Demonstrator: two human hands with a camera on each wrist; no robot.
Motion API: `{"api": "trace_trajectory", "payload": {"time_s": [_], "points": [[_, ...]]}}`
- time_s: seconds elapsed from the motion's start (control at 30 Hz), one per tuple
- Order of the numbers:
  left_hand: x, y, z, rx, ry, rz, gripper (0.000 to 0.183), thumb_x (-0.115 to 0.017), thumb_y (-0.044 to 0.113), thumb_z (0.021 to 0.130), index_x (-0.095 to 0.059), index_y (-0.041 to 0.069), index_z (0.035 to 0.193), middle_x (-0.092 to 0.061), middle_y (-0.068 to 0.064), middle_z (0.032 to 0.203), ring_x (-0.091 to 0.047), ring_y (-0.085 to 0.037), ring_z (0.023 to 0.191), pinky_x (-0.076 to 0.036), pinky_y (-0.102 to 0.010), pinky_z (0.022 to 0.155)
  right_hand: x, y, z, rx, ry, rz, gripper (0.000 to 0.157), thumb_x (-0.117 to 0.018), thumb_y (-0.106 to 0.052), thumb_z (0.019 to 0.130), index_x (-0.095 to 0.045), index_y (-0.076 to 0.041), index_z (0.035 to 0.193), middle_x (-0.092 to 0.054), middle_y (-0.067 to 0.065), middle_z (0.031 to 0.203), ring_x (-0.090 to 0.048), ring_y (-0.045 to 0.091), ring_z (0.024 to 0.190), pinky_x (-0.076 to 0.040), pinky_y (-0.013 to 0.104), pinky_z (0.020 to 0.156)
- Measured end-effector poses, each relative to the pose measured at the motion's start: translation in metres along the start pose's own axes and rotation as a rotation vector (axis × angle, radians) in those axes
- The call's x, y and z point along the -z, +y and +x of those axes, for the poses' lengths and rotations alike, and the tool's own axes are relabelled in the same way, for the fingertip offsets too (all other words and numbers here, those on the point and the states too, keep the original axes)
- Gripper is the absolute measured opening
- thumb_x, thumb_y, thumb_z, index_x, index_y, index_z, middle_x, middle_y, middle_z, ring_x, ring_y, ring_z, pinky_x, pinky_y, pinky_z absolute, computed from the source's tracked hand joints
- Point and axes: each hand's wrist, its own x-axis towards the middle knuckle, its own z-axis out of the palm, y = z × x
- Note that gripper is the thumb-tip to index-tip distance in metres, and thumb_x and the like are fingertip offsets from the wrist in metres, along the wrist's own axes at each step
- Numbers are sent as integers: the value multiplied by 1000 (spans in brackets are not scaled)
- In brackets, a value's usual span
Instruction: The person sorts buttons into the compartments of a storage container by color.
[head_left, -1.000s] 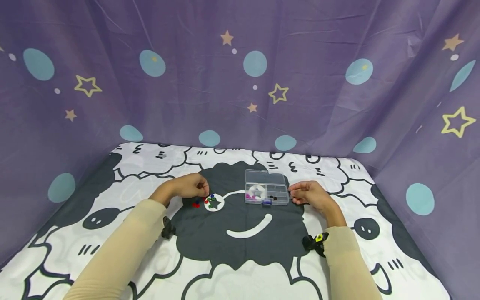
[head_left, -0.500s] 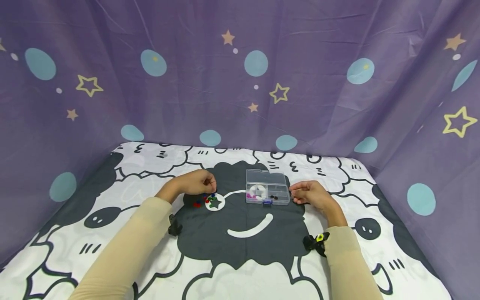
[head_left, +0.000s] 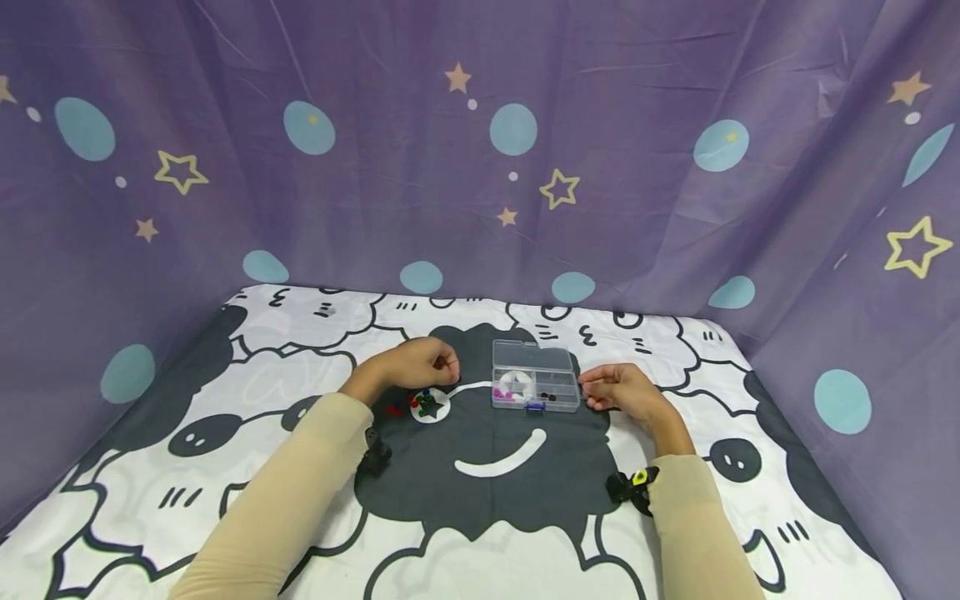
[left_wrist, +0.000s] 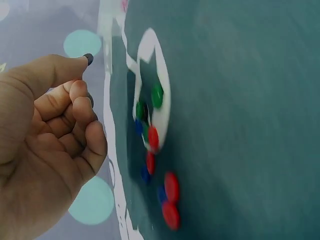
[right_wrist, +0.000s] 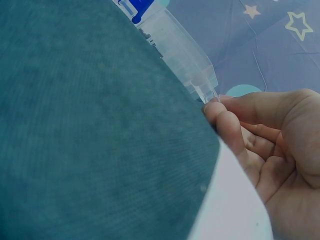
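Observation:
My left hand (head_left: 420, 364) is raised over the dark patch of the cloth, left of the box. In the left wrist view, a small dark button-like piece (left_wrist: 89, 59) shows at its thumb tip, the other fingers curled. Below it lie small round buttons: green (left_wrist: 157, 95), red (left_wrist: 171, 186) and blue (left_wrist: 139, 126), some on a printed white circle (head_left: 442, 410). With thumb and fingertips my right hand (head_left: 624, 392) pinches the right end of a clear plastic divided box (head_left: 557, 380). Its lid is raised at the back. Pink pieces (head_left: 502, 396) sit in its left compartment, dark ones (head_left: 548, 397) further right.
A blue latch (head_left: 536, 407) is on the box's front edge. The cloth (head_left: 420, 550) carries black-and-white cartoon prints. Behind the table hangs a purple curtain (head_left: 420, 208) with stars and dots.
My left hand has moved right and slightly up, away from the buttons and toward the box. The right hand and the box have stayed in place.

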Motion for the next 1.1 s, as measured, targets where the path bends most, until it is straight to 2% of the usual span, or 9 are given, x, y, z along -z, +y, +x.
{"api": "trace_trajectory", "payload": {"time_s": [0.27,0.5,0.77,1.1], "points": [[-7,15,18,-50,-11,9,12,-62,13,101,-72,9,96,-63,1,79,-52,-12,65,-46,-29,63,0,1,0,-3,-5,6,27,-58,8,97,-60,18,122,-70,3,88,-66,8,70,-58,24,66],[-15,24,30,-89,-15,-25,13,-61,12,101,-72,5,99,-63,1,80,-48,-11,62,-44,-28,63,0,0,-1,3,-7,5,28,-58,8,96,-59,19,122,-70,4,87,-66,8,70,-58,24,66],[-22,34,39,-123,-21,-54,13,-63,13,101,-73,5,100,-64,0,82,-47,-11,64,-43,-28,64,2,0,0,1,-14,1,28,-59,7,97,-59,19,122,-70,3,87,-66,8,70,-58,24,67],[-27,42,51,-164,-32,-58,14,-61,9,100,-73,2,99,-60,1,76,-45,-9,61,-41,-26,62,2,0,-1,-3,-9,0,28,-59,7,97,-60,19,122,-70,4,87,-66,8,70,-58,24,67]]}}
